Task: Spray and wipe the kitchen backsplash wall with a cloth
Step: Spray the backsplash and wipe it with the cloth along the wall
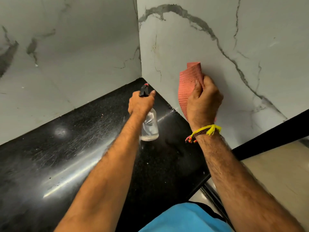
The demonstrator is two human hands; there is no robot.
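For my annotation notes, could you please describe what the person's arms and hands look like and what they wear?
Both forearms are bare and hairy, with no sleeves visible. The right hand has a yellow thread band with a tassel and small beads at the wrist. The left hand wears nothing.

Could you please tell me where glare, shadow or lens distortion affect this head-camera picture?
Head view: bright streaks of glare cross the black countertop; the cloth and right hand cast a soft shadow on the marble wall; the wide-angle lens bows the counter edges; the clear spray bottle in the left hand looks slightly soft.
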